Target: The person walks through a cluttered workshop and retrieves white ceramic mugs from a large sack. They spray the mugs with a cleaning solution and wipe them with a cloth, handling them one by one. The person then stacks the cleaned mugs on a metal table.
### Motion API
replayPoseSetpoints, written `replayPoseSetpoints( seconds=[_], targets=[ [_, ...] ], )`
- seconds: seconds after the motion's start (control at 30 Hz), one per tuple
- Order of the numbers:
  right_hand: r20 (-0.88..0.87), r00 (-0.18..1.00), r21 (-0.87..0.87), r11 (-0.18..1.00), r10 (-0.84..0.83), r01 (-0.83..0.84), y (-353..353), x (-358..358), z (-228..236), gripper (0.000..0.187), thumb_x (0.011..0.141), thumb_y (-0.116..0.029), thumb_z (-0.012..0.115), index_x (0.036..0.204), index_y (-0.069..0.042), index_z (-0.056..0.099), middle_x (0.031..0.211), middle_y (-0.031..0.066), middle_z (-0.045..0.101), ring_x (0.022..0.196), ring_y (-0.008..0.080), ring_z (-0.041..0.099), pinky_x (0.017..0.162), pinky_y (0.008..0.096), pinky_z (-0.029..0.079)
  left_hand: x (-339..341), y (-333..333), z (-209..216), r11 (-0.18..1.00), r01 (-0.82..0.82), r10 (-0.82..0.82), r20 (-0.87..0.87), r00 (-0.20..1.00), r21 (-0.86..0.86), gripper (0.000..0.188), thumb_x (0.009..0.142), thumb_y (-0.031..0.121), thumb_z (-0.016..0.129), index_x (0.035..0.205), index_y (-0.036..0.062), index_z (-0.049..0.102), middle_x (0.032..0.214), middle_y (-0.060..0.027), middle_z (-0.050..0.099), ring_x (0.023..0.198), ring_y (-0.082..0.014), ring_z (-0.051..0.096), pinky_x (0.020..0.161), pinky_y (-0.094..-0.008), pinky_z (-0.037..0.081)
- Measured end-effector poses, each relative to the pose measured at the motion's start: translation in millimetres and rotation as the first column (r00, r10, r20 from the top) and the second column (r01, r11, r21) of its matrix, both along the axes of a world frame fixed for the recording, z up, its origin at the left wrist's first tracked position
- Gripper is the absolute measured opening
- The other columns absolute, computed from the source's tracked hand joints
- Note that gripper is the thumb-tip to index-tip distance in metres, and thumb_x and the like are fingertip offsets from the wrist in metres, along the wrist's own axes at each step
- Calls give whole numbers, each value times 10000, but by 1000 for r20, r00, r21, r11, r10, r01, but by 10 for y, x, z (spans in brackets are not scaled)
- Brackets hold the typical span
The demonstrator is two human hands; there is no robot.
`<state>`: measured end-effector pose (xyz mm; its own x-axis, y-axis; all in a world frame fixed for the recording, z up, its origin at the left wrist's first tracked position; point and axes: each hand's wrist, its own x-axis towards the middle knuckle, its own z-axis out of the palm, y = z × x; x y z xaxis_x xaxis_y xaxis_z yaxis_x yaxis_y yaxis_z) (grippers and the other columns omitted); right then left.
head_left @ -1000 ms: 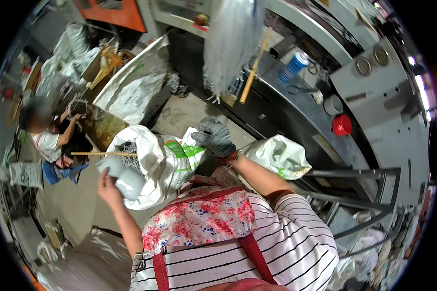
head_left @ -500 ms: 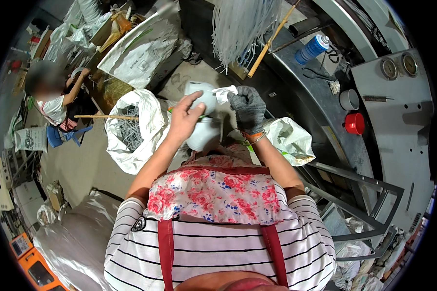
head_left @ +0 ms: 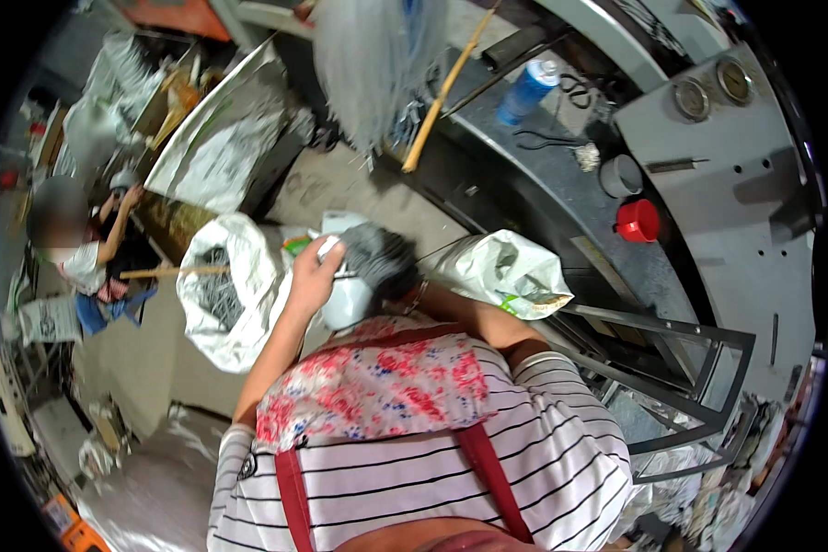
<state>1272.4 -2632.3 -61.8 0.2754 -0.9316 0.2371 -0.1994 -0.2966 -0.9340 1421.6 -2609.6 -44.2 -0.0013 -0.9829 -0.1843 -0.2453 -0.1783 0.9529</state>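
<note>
Two pale grey, rounded, hard pieces sit close together in front of my apron. The lower piece [head_left: 347, 305] shows below my hands, and the upper piece [head_left: 342, 221] shows only at its far edge. My bare left hand [head_left: 315, 274] is closed at their left side, gripping the upper piece, with a small white bit by the thumb. Across the top of the pieces lies my right hand [head_left: 377, 259] in a dark grey knitted glove. Blur and the glove's angle hide its fingertips and whatever they hold.
A white sack [head_left: 223, 304] of thin grey strips stands left, with a stick across it. Another white sack [head_left: 506, 271] is at right. Beyond are a bench with a blue spray can [head_left: 527, 94] and red cup [head_left: 637, 221]. A person [head_left: 78, 244] sits far left.
My gloved right hand has swung left and nearer, over the pale pieces; the white cloth it pinched no longer shows in it. My left hand stays beside them. The whole view has shifted.
</note>
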Motion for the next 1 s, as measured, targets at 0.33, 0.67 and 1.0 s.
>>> replayPoseSetpoints(
  seconds=[0.33, 0.67, 1.0],
  targets=[
    [-216, 390, -468, 446, -895, 763, -1670, -1765, 399, 756, 623, -329, 755, 1207, -18, 389, 1145, 192, 479, 1063, 342, 445, 921, 402, 355, 498, -54, -75, 932, -321, 353, -219, 910, 169, 163, 873, 205, 523, 865, 72, 617, 611, 82, 463, 494, -13, 346, 450, -177, 260],
    [-240, 559, -620, 569, -794, 541, -2595, -2698, 303, 669, 711, -343, 689, 1215, -20, 389, 1185, 172, 459, 1005, 283, 480, 877, 364, 405, 1216, 250, 170, 914, -347, 374, -109, 921, 208, 235, 801, 179, 487, 918, 1, 588, 829, -11, 566, 767, -113, 480, 696, -237, 375],
    [-92, 959, 220, 944, 270, -244, -528, -755, 387, 680, 641, -178, 743, 1225, -65, 414, 1154, 98, 479, 1032, 219, 482, 915, 330, 382, 1126, 140, -120, 975, 29, 21, -222, 975, 219, 158, 810, 154, 473, 788, 29, 567, 750, 7, 535, 729, -90, 463, 706, -222, 371]
  ],
)
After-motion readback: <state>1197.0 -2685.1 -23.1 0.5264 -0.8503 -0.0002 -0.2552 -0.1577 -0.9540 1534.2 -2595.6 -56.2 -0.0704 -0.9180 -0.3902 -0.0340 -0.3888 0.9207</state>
